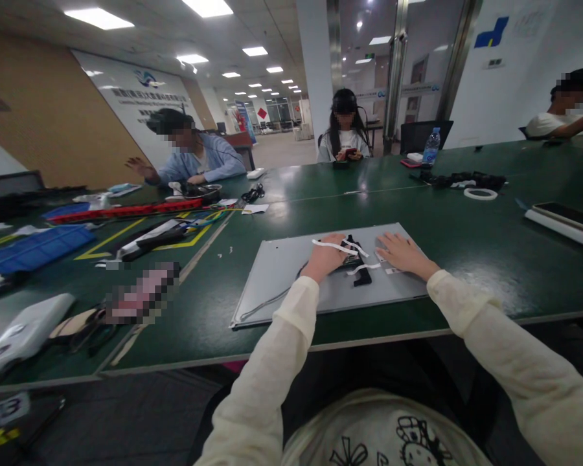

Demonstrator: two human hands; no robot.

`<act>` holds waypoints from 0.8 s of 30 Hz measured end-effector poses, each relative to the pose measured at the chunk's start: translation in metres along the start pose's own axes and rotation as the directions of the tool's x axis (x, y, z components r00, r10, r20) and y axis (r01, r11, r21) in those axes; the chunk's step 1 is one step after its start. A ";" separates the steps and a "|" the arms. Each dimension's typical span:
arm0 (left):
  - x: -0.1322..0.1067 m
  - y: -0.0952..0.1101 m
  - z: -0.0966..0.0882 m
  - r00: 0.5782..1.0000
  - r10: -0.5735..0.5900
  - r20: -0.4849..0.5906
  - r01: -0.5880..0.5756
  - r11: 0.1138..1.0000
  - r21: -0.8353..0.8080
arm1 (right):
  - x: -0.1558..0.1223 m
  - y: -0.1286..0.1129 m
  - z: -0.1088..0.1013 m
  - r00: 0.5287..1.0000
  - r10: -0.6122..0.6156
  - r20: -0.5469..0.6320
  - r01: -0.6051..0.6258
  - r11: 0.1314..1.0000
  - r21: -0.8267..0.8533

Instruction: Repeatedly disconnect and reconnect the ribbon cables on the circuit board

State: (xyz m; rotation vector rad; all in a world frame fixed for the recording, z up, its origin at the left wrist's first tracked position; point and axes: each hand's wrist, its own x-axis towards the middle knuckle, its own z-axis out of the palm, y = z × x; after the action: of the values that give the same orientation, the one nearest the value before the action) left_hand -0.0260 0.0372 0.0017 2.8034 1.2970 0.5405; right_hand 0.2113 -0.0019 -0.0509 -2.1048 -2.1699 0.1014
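Note:
A flat grey panel [282,272] lies on the green table in front of me, with a black bracket-like part [362,277] on it. My left hand [323,257] is at the black part, its fingers closed and partly hidden. A curved white strip [335,246] runs across those fingers and appears to be held in them. Another white strip [363,269] curls over the black part to the right. My right hand [402,251] rests on the panel's right side, fingers spread, beside small white labels [393,270]. A thin grey cable [267,301] trails over the panel's left side.
To the left lie a phone [143,292], a white box [26,330] and a blue basket [41,249]. A roll of white tape [480,193], black straps [466,179] and a water bottle [432,146] stand farther right. Other people sit around the table.

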 end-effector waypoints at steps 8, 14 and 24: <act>-0.009 -0.005 0.022 0.997 -0.068 -0.033 0.070 0.997 0.038 | 0.001 0.000 -0.002 0.999 0.017 0.040 -0.016 1.000 -0.021; -0.006 -0.009 0.025 0.997 -0.043 -0.065 0.046 0.998 0.044 | -0.002 -0.003 -0.009 0.998 0.014 0.058 -0.014 1.000 -0.002; -0.007 -0.005 0.020 0.998 -0.044 -0.051 0.047 0.997 0.063 | 0.001 0.000 -0.005 0.999 0.012 0.035 -0.014 0.999 0.038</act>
State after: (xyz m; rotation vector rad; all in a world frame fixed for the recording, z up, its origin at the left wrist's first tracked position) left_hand -0.0279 0.0383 -0.0203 2.8206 1.4084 0.5807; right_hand 0.2114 -0.0008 -0.0461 -2.1121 -2.1560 0.1812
